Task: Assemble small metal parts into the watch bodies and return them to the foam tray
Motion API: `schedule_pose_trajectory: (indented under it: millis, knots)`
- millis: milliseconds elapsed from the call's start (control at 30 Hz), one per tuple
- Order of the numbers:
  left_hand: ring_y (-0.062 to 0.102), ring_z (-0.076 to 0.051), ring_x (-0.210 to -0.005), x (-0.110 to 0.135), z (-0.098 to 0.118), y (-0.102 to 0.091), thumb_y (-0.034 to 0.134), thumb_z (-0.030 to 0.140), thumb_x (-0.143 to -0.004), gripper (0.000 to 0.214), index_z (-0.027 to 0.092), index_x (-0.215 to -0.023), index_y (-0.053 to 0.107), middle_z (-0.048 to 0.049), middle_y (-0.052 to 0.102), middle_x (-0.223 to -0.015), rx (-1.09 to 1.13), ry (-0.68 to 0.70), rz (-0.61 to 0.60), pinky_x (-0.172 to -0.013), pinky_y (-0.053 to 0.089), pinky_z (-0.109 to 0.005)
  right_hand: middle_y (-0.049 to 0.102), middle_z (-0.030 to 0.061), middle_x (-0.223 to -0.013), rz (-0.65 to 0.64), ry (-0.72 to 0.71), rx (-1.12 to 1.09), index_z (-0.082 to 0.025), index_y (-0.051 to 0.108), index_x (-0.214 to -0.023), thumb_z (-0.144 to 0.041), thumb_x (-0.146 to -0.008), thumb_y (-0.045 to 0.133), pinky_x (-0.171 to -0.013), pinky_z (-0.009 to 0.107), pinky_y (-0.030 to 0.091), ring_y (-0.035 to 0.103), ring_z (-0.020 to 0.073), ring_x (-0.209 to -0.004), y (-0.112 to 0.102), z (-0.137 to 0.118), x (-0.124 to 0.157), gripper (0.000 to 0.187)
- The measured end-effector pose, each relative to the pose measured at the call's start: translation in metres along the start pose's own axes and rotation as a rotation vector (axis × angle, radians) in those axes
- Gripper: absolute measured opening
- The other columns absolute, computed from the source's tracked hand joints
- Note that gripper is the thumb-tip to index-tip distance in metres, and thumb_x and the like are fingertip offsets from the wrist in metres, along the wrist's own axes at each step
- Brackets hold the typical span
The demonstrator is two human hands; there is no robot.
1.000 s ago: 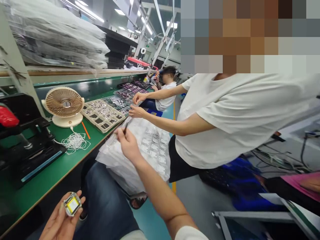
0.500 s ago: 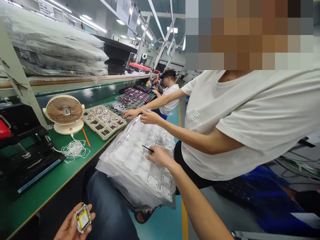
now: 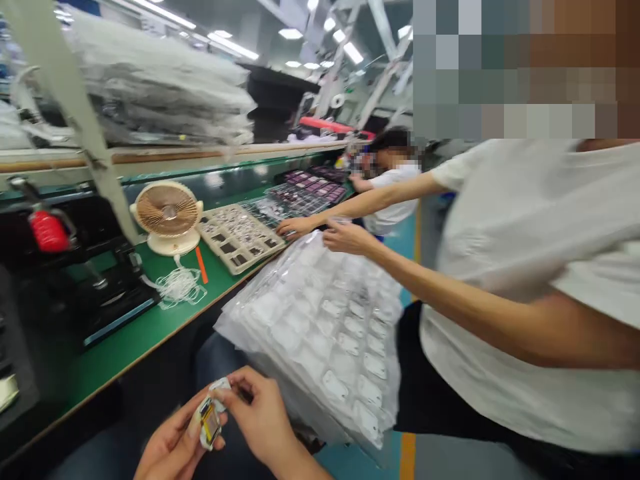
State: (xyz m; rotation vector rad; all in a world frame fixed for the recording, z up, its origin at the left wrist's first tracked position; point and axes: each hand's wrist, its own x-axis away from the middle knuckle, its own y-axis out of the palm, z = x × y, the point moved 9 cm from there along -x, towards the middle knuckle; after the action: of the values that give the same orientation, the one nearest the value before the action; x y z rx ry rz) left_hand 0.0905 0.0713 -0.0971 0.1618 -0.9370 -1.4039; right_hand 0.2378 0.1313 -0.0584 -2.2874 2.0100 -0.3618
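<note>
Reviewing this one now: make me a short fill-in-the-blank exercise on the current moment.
1. The person's left hand and right hand meet at a small pale-framed device with a ____ inner border.
2. Beside the beige compartmented tray stands a round cream-and-brown ____.
3. The thin strip lying beside that tray on the green workbench is ____.
4. The handle on the black bench fixture is ____.

Missing words: yellow; fan; orange; red.

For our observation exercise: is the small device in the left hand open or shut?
Open: the device shows its yellow-edged inside; the right hand holds a pale piece close by.
</note>
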Motion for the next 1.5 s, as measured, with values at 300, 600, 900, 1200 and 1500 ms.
schedule_pose_trajectory:
  millis: [300, 600, 900, 1200, 1500]
  knots:
    - [0.070, -0.024, -0.093, 0.019, 0.036, -0.003, 0.085, 0.034, -0.085, 0.049, 0.010, -0.127, 0.078, -0.0203, 0.080, -0.108, 0.177, 0.101, -0.090, -0.076, 0.057, -0.030, 0.037, -0.0135, -0.056, -0.480, 0.447, -0.706, -0.021, 0.066, -0.097, -0.053, -0.075, 0.093, -0.044, 0.019, 0.019, 0.019, 0.0021, -0.044, 0.064, 0.030, 0.000, 0.048]
    - [0.070, -0.028, -0.120, 0.031, 0.055, -0.024, 0.085, 0.027, -0.085, 0.038, 0.023, -0.123, 0.081, -0.0149, 0.067, -0.147, 0.117, 0.285, 0.035, -0.098, 0.058, -0.035, 0.080, 0.0061, -0.113, -0.282, -0.213, -0.253, -0.025, 0.080, -0.093, -0.030, -0.081, 0.092, -0.059, 0.023, 0.052, 0.072, 0.0151, -0.075, 0.043, -0.046, -0.007, 0.018]
    - [0.073, -0.031, -0.117, 0.040, 0.065, -0.034, 0.094, 0.023, -0.074, 0.040, 0.025, -0.112, 0.085, -0.0151, 0.069, -0.143, 0.012, 0.416, 0.134, -0.099, 0.060, -0.036, 0.080, 0.0055, -0.117, -0.331, -0.716, -0.007, -0.027, 0.078, -0.114, -0.024, -0.087, 0.087, -0.087, 0.026, 0.065, 0.080, 0.0192, -0.098, 0.060, -0.097, 0.012, 0.028]
    - [0.074, -0.032, -0.114, 0.040, 0.067, -0.043, 0.095, 0.022, -0.073, 0.039, 0.024, -0.111, 0.085, -0.0158, 0.071, -0.138, 0.007, 0.444, 0.179, -0.097, 0.061, -0.037, 0.076, 0.0089, -0.131, -0.336, -0.845, 0.121, -0.033, 0.072, -0.133, -0.020, -0.095, 0.078, -0.081, 0.029, 0.067, 0.080, 0.0203, -0.100, 0.068, -0.093, 0.024, 0.040]
    - [0.072, -0.024, -0.114, 0.049, 0.062, -0.045, 0.085, 0.037, -0.087, 0.037, 0.025, -0.121, 0.080, -0.0120, 0.077, -0.126, 0.024, 0.500, 0.315, -0.100, 0.056, -0.031, 0.072, 0.0109, -0.139, -0.286, -0.834, 0.235, -0.035, 0.065, -0.142, -0.008, -0.094, 0.071, -0.086, 0.035, 0.066, 0.079, 0.0259, -0.108, 0.084, -0.078, 0.031, 0.055]
